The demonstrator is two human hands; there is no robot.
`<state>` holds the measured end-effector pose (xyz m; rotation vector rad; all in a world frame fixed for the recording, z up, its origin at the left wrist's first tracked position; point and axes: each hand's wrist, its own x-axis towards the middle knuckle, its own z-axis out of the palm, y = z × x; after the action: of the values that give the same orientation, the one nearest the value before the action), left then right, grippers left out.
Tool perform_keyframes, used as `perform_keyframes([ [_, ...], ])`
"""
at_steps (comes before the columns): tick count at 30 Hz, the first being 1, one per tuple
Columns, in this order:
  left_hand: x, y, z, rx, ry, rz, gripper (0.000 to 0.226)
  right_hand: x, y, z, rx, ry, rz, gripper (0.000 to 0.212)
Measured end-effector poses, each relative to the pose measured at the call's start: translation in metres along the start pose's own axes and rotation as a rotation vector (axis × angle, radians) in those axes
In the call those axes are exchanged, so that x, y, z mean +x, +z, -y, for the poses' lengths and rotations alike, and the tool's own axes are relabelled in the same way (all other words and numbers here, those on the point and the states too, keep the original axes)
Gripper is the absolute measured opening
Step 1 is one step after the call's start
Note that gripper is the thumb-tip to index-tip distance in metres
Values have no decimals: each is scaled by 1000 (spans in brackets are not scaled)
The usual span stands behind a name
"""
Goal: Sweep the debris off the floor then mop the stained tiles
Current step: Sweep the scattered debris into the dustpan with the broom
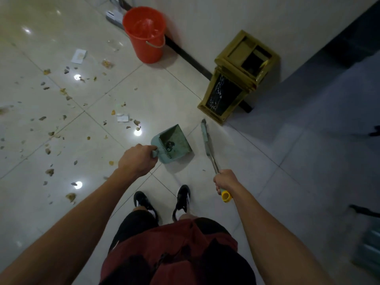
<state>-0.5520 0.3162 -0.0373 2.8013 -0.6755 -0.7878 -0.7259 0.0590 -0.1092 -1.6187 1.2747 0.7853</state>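
Both hands clamped: our left hand [138, 159] grips dustpan [171, 144] handle, mouth toward debris [61, 120] | right hand [225, 179] wraps broom [206, 140] handle, head near bin [236, 79] | debris unswept, left | bucket [146, 36] waits by wall.

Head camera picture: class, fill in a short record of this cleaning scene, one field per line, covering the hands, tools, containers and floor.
left hand: grips the dustpan handle
right hand: grips the broom handle
debris: scattered on the tiles, left of the dustpan
bucket: orange, by the wall
bin: gold, against the wall
sweeping: not finished
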Motion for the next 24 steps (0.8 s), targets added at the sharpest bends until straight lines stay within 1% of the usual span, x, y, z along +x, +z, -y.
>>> perform_keyframes([
  [2,-4,6,-3,10,31,17,24,-3,4,-19,50,38,-28,20],
  [3,-5,8,-4,15,49,24,25,-5,7,-27,66,54,-41,17],
  [7,-15,12,1,37,131,75,26,-11,30,-60,124,113,-78,34],
  [10,-26,15,14,47,137,81,28,-11,54,-77,142,178,-82,39],
  [12,-35,18,26,49,146,84,27,-12,75,-85,165,191,-76,47],
  [14,-42,21,41,39,144,86,28,-15,97,-86,181,190,-56,50],
  [18,-54,22,77,25,119,81,27,-23,143,-69,164,156,-19,55],
  [24,-80,16,139,-25,23,42,28,-53,191,-11,96,61,48,36],
])
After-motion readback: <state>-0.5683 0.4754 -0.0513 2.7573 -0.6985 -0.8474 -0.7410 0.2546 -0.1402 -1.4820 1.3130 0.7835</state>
